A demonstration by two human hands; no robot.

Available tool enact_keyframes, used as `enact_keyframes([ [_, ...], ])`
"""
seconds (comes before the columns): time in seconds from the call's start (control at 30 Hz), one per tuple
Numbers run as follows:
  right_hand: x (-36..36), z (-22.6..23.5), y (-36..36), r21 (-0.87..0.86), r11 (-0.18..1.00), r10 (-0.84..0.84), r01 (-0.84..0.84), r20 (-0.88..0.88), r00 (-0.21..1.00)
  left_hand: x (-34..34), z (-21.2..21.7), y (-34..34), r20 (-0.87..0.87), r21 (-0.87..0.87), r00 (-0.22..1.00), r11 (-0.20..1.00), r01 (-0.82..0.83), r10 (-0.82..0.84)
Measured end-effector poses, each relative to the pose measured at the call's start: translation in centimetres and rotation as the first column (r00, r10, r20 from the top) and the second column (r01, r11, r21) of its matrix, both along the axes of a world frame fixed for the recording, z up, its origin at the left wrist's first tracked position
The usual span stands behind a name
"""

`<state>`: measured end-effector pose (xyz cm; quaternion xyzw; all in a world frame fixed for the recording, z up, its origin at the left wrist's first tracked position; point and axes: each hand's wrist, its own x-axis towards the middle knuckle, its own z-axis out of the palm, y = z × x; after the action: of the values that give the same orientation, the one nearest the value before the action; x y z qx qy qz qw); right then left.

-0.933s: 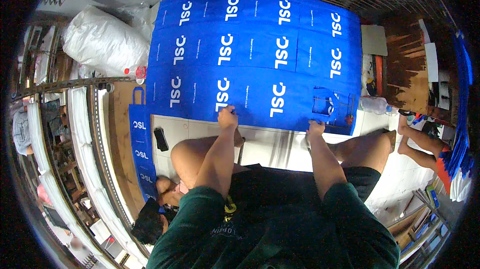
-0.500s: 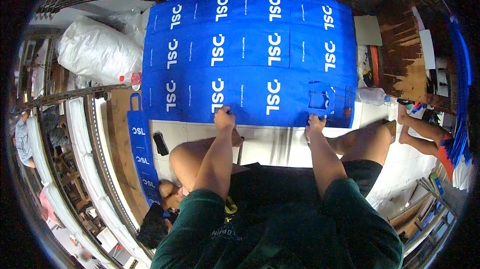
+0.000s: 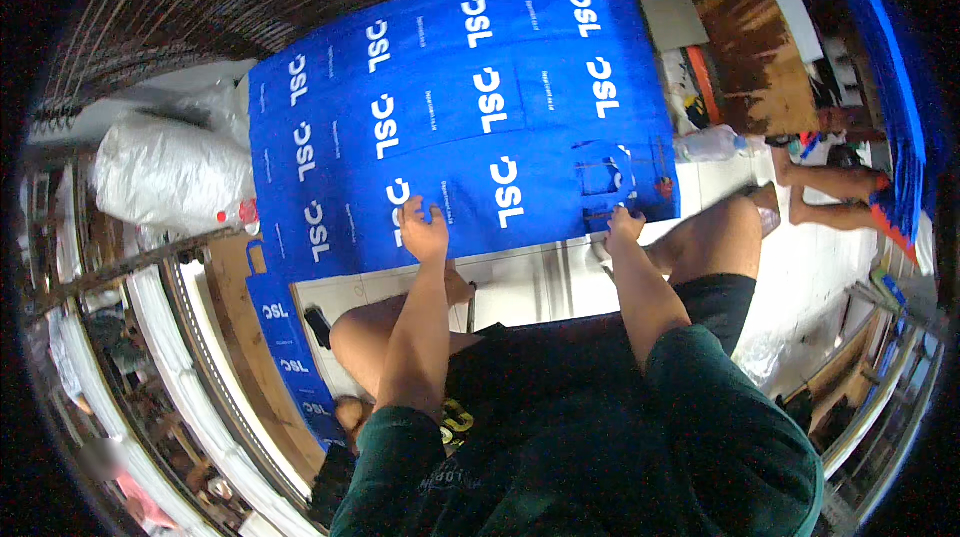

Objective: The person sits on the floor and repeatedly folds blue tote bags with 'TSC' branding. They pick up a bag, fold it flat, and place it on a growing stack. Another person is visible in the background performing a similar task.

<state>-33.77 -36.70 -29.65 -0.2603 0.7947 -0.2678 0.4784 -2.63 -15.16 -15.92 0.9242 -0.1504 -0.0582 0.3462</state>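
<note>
The blue sheet (image 3: 455, 159) is spread out in front of the person, with repeated white print in rows running from near to far. At its near right corner is a ragged gap (image 3: 602, 177) with dark bars showing around it; elsewhere the printed panels look whole. As far as can be judged, the spreading is done, since the sheet lies mostly flat, with slight ripples towards the near side. The panel at the gap is the only one that looks broken; whether it is finished cannot be told.

The left hand (image 3: 425, 230) is at the near edge, left of the middle, its fingers spread apart and gripping nothing visible. The right hand (image 3: 625, 225) is at the near edge just beside the gap, its fingers bent; whether they are clamped on the cloth I cannot tell.

To the near left hangs or lies a narrow blue printed piece (image 3: 285, 352) with a looped handle, beside a dark phone (image 3: 318, 325). Farther left is a white plastic bundle (image 3: 175, 172). On the right, a clear bottle (image 3: 708, 144) lies near the sheet's edge, with another person's legs (image 3: 832, 199) beyond.
</note>
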Motion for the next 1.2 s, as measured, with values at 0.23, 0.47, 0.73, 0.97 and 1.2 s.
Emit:
enact_keyframes([
  [0.23,-3.1,9.2,-5.0,0.048,0.994,-0.109,0.102,0.164,0.981,-1.2,12.6,-5.1,-0.353,-0.48,0.849,0.855,0.196,-0.393],
  [0.47,-1.6,23.2,-8.8,-0.127,0.812,0.574,-0.57,0.349,0.741,-9.8,24.6,-1.4,-0.403,-0.686,0.573,0.65,0.326,-0.713],
  [0.73,-6.1,28.9,-6.8,-0.177,0.389,0.906,-0.904,0.249,0.341,-17.1,15.7,3.7,-0.483,-0.29,0.582,0.747,0.599,-0.654],
  [0.97,-5.4,24.7,-4.2,0.0,-0.111,0.946,-0.994,-0.308,-0.105,-15.7,10.2,2.8,-0.556,-0.137,0.584,0.759,0.637,-0.591],
  [1.2,-4.2,25.4,-4.4,0.088,-0.18,0.933,-0.98,-0.3,-0.199,-17.1,12.2,3.2,-0.51,-0.075,0.565,0.688,0.722,-0.648],
])
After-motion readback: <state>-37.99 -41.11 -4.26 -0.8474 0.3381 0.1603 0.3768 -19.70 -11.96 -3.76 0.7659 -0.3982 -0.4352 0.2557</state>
